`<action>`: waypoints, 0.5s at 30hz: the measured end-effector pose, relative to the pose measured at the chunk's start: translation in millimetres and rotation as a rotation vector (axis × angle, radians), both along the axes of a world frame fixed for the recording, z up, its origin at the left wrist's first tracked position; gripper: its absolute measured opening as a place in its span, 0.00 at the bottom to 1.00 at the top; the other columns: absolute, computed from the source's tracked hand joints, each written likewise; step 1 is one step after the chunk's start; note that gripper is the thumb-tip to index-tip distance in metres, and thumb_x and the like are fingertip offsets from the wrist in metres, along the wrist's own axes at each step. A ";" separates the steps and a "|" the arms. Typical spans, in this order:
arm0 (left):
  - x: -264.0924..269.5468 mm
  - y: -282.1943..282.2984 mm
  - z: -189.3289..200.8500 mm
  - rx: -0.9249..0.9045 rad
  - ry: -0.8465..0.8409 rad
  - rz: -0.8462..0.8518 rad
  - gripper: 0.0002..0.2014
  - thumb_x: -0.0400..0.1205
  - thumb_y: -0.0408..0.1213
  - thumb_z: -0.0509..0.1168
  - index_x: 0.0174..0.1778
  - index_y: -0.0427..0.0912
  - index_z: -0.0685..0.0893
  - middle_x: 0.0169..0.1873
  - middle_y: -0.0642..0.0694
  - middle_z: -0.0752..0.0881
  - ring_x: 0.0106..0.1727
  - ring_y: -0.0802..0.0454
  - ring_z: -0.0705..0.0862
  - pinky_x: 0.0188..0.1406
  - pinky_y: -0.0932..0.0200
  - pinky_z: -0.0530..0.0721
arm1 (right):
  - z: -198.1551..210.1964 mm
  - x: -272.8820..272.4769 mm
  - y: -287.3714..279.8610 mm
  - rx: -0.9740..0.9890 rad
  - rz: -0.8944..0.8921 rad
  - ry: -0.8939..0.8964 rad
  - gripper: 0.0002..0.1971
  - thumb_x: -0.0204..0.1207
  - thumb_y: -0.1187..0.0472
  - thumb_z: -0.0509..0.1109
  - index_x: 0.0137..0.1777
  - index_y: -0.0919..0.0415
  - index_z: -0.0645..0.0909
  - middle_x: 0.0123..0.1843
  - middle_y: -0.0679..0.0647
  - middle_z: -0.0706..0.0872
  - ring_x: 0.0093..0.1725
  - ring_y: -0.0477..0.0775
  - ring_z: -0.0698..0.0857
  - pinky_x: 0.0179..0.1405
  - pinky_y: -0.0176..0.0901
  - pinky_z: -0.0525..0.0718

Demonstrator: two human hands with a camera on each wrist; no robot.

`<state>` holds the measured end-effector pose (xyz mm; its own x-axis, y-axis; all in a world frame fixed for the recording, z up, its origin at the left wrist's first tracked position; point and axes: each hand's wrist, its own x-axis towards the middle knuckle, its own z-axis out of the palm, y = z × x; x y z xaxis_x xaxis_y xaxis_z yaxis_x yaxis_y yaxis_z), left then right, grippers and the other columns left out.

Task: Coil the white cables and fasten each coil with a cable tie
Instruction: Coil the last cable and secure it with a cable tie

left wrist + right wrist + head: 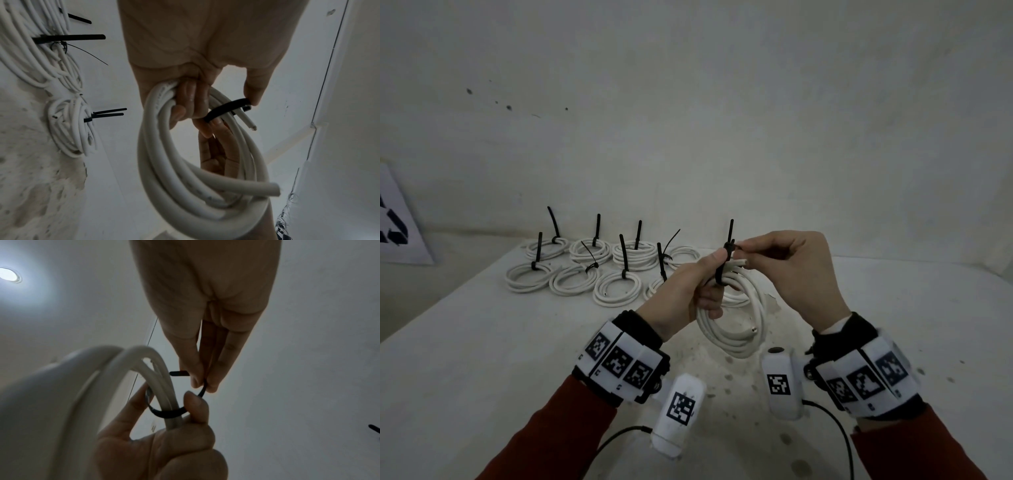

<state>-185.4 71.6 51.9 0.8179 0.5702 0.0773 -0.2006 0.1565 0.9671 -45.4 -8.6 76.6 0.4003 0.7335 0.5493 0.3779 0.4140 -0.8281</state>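
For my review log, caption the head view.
Both hands loop a black tie around a white cable coil.

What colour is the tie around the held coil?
Black cable tie, clearest in the left wrist view.

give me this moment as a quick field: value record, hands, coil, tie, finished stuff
left hand: grips the white cable coil, held above the table
right hand: pinches the black cable tie
tie state: looped loosely around the coil's strands, tail sticking up, not yet cinched tight
cable ends: two free ends poke out of the coil
finished coils: in two rows at the table's far edge, each tied with a black tie
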 end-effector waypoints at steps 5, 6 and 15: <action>-0.4 -2.5 0.7 0.020 -0.017 -0.019 0.21 0.77 0.56 0.58 0.25 0.48 0.83 0.24 0.50 0.58 0.25 0.55 0.55 0.27 0.61 0.64 | 0.3 1.6 -1.4 -0.003 0.001 -0.029 0.08 0.66 0.74 0.80 0.38 0.60 0.90 0.37 0.56 0.92 0.41 0.56 0.92 0.48 0.50 0.90; -0.6 -3.0 1.1 0.016 -0.021 -0.018 0.20 0.77 0.56 0.59 0.25 0.48 0.83 0.24 0.50 0.58 0.24 0.55 0.56 0.27 0.61 0.64 | 0.7 1.1 -2.1 0.002 0.002 -0.036 0.08 0.66 0.73 0.80 0.38 0.61 0.91 0.37 0.56 0.92 0.41 0.55 0.92 0.48 0.49 0.90; -1.3 -7.5 4.6 0.012 -0.046 -0.024 0.21 0.79 0.56 0.59 0.27 0.49 0.86 0.22 0.52 0.59 0.23 0.57 0.58 0.26 0.63 0.66 | 2.1 -0.4 -5.5 0.075 0.012 -0.094 0.07 0.66 0.73 0.80 0.40 0.61 0.91 0.37 0.54 0.92 0.40 0.54 0.92 0.45 0.46 0.89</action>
<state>-186.7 64.2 56.5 0.8266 0.5494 0.1220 -0.2414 0.1503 0.9587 -45.8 -14.1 78.8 0.3362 0.6935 0.6372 0.4473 0.4779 -0.7560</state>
